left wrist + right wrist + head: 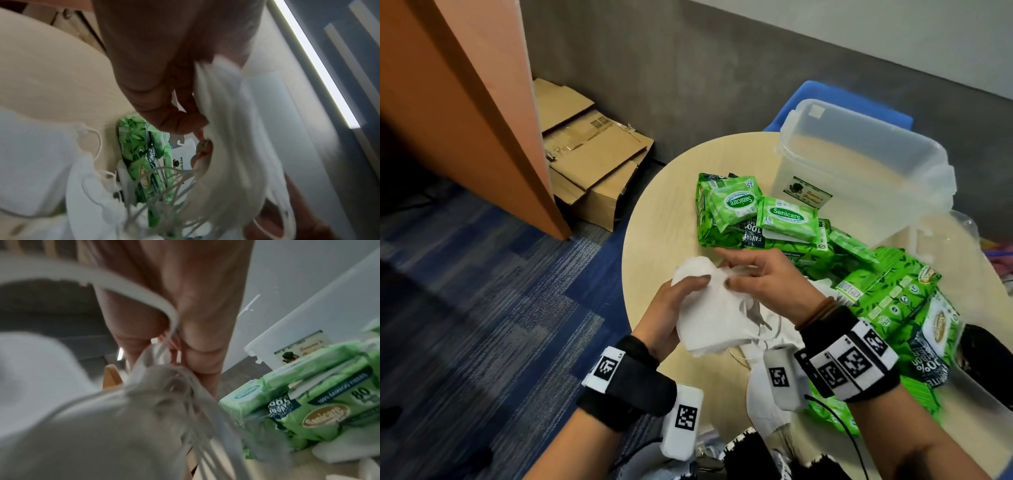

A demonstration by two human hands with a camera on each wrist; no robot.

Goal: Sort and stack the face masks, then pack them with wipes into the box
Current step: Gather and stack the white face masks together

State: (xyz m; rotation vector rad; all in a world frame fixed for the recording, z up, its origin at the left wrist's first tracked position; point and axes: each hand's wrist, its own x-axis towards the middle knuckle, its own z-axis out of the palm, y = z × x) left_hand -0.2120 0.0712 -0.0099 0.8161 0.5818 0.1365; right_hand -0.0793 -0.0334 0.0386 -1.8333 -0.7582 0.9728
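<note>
A stack of white face masks (709,315) is held above the round table's near left edge. My left hand (674,305) grips the stack from the left, thumb on top. My right hand (760,277) pinches its top mask from the right, thumb on the fabric. In the left wrist view the mask stack (230,129) hangs with ear loops dangling; in the right wrist view the masks (102,426) fill the lower left, blurred. Green wipe packs (756,212) lie mid-table. The clear plastic box (866,171) stands open behind them.
More green wipe packs (893,298) are piled at the right, and loose white masks (767,404) lie near the table's front edge. The round beige table (664,205) ends at left over blue carpet. Flattened cardboard (592,154) and an orange panel (465,102) stand beyond.
</note>
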